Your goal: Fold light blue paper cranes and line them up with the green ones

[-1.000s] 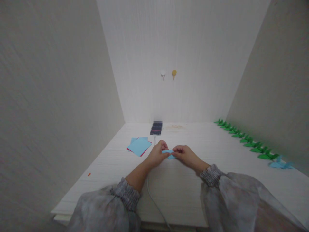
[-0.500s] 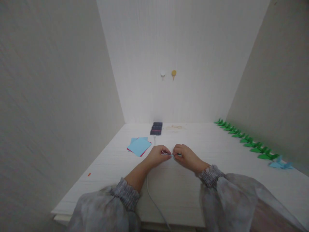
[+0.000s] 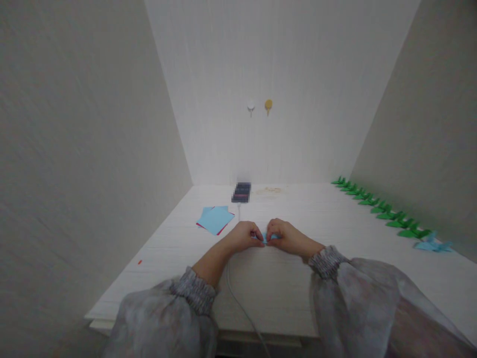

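Observation:
Between my two hands, just above the white table (image 3: 175,258), is a small piece of folded blue paper (image 3: 265,238). My left hand (image 3: 244,236) pinches its left side with thumb and fingers. On the other side, my right hand (image 3: 281,233) is closed on the right part of the same paper. Most of the paper is hidden by the fingers, so its folded shape cannot be made out. A stack of flat blue and red paper sheets (image 3: 215,220) lies to the left, beyond my left hand.
Along the right wall runs a row of green folded-paper figures (image 3: 395,219), with a blue one (image 3: 433,244) nearest me. A blurred-out phone (image 3: 241,192) sits at the back, its white cable (image 3: 236,306) trailing forward under my left wrist. An orange scrap (image 3: 140,262) lies left.
More of the blue paper shows between my fingers now, and its angle has changed. Both hands stay in nearly the same place. The whole view has shifted slightly.

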Available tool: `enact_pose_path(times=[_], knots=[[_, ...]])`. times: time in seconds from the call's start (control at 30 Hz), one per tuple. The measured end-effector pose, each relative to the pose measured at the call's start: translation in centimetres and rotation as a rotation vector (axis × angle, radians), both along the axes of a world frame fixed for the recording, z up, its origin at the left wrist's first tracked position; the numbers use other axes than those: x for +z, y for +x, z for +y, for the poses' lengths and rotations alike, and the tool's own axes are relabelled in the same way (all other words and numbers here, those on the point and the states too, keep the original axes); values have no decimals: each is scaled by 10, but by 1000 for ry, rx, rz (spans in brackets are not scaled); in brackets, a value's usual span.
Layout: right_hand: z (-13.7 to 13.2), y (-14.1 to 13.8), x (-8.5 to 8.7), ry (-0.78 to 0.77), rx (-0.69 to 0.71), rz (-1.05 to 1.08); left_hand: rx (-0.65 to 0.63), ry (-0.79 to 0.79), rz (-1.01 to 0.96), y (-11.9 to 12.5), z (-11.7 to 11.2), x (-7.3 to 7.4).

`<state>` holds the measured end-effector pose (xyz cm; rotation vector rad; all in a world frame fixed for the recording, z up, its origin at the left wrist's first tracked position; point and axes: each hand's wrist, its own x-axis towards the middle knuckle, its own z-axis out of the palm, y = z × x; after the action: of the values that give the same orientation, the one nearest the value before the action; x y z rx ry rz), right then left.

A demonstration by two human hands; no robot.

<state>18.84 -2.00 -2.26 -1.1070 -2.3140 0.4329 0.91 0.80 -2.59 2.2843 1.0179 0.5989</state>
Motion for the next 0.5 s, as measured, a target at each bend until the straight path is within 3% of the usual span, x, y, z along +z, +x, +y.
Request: enact_pose_path(times=[0.3, 0.5], knots=[[-2, -2, -2, -136, -85, 1, 13, 53, 50, 4, -3, 2], [-2, -3, -2, -106, -150, -8, 24, 21, 119, 6, -2, 7]])
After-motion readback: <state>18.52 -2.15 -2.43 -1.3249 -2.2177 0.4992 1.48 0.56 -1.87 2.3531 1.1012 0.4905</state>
